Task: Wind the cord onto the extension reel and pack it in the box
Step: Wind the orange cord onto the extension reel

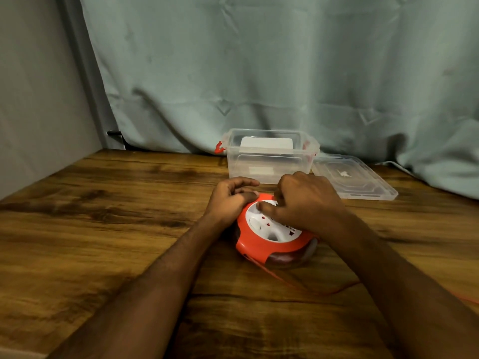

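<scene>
Head view: with slack cord (298,283) trailing at five o'clock on the bench (103,229), we should brace the reel (261,242) with our left hand (230,198), its fingers curled against the rim, right hand (303,203) fingertips pressed on its white face, cranking evenly, box (269,156) open at twelve.

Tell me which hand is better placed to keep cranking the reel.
Right, probably. The right hand already lies on the reel's white face, fingers curled at its far edge. The left hand braces the orange rim. Loose cord trails toward the near right.
</scene>
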A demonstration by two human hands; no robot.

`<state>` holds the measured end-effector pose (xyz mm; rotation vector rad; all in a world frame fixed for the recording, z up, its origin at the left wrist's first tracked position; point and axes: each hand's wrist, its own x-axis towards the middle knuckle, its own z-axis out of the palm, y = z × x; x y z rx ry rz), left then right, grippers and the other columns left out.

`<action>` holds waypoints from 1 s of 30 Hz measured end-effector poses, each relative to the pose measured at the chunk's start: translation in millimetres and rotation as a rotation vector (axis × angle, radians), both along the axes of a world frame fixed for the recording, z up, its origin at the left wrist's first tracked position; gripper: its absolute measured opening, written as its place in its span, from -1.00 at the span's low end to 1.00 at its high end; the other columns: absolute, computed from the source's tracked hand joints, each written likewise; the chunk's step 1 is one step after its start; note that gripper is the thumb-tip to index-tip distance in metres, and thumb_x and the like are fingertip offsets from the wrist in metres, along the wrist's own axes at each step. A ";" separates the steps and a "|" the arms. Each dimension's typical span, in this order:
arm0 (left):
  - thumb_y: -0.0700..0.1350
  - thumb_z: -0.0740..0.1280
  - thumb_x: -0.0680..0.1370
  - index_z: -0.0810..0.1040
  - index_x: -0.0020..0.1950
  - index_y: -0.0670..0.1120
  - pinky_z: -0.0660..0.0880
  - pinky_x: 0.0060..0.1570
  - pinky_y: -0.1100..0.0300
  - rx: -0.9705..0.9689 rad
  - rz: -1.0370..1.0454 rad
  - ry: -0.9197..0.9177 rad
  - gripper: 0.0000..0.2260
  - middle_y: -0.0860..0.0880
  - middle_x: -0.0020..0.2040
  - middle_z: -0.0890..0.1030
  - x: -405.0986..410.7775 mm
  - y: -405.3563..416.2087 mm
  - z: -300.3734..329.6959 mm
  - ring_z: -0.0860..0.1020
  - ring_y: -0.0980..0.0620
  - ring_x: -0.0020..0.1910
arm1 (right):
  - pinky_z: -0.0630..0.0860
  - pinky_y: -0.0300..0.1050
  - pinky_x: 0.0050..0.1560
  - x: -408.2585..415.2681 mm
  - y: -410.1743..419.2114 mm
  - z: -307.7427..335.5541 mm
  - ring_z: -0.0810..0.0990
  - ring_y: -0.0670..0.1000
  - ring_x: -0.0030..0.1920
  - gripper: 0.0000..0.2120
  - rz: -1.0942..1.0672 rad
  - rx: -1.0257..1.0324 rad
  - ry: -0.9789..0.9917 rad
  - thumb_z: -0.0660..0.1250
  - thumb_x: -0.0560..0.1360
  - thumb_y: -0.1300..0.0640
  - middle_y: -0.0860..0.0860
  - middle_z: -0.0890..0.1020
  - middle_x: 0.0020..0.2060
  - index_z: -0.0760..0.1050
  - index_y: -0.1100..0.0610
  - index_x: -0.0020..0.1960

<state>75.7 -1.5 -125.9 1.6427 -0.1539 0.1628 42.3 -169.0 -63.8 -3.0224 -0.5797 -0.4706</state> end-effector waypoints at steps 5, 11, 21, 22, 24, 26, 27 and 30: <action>-0.37 0.36 0.51 0.64 0.13 -0.20 0.63 0.06 -0.09 -0.009 -0.002 -0.011 -0.77 -0.26 -0.04 0.71 0.9 0.2 -0.6 0.69 -0.23 -0.04 | 0.40 -0.20 -0.31 -1.9 -17.4 17.0 0.50 -0.18 -0.33 -0.72 0.271 0.075 0.285 0.49 0.37 -0.20 -0.43 0.52 -0.40 0.62 -0.28 0.07; -0.34 0.38 0.50 0.66 0.11 -0.15 0.63 0.08 -0.17 0.001 0.012 0.001 -0.78 -0.23 -0.05 0.73 3.4 0.3 -2.2 0.70 -0.23 -0.03 | 0.51 -0.20 -0.20 0.0 -20.8 17.7 0.52 -0.21 -0.18 -0.51 0.325 0.093 0.394 0.54 0.32 -0.25 -0.39 0.55 -0.22 0.58 -0.34 0.24; -0.32 0.38 0.52 0.65 0.15 -0.17 0.65 0.03 -0.11 0.021 0.026 0.001 -0.77 -0.21 -0.05 0.73 1.9 0.1 0.0 0.71 -0.21 -0.03 | 0.48 -0.15 -0.21 4.6 -10.9 4.6 0.55 -0.12 -0.12 -0.37 0.142 0.058 0.177 0.37 0.13 -0.56 -0.21 0.56 -0.08 0.60 -0.24 0.07; -0.32 0.37 0.52 0.64 0.16 -0.17 0.66 0.02 -0.08 0.019 0.022 0.001 -0.77 -0.21 -0.04 0.73 1.0 0.1 0.3 0.70 -0.21 -0.03 | 0.45 -0.14 -0.21 5.9 -9.3 3.0 0.54 -0.11 -0.13 -0.37 0.126 0.056 0.157 0.35 0.13 -0.58 -0.20 0.55 -0.11 0.59 -0.21 0.02; -0.31 0.37 0.53 0.64 0.17 -0.17 0.66 0.00 -0.05 0.019 0.015 -0.001 -0.77 -0.21 -0.03 0.72 -0.7 0.5 1.0 0.71 -0.20 -0.03 | 0.43 -0.10 -0.17 7.0 -6.1 -0.2 0.53 -0.07 -0.14 -0.41 0.091 0.050 0.101 0.32 0.17 -0.59 -0.17 0.55 -0.16 0.55 -0.13 -0.09; -0.31 0.37 0.53 0.64 0.17 -0.17 0.66 -0.02 -0.01 0.018 0.014 0.004 -0.77 -0.21 -0.02 0.72 -1.1 0.6 1.6 0.71 -0.18 -0.03 | 0.39 -0.08 -0.13 6.1 -2.6 -3.7 0.52 -0.03 -0.15 -0.40 0.054 0.031 0.017 0.27 0.23 -0.59 -0.12 0.55 -0.20 0.48 -0.05 -0.18; -0.32 0.37 0.53 0.64 0.17 -0.17 0.67 -0.04 0.01 0.011 0.016 0.008 -0.77 -0.22 -0.02 0.72 -0.5 0.5 1.3 0.71 -0.17 -0.04 | 0.37 -0.07 -0.13 4.2 -0.7 -4.7 0.50 -0.02 -0.15 -0.39 0.029 0.011 -0.015 0.24 0.27 -0.59 -0.10 0.54 -0.19 0.44 -0.03 -0.18; -0.34 0.38 0.52 0.65 0.14 -0.17 0.65 -0.06 0.04 -0.008 0.019 0.019 -0.78 -0.23 -0.04 0.72 0.2 0.1 0.6 0.70 -0.15 -0.09 | 0.31 -0.05 -0.10 0.7 3.6 -7.2 0.48 0.04 -0.11 -0.40 -0.043 -0.007 -0.077 0.22 0.35 -0.55 -0.01 0.57 -0.09 0.37 0.00 -0.09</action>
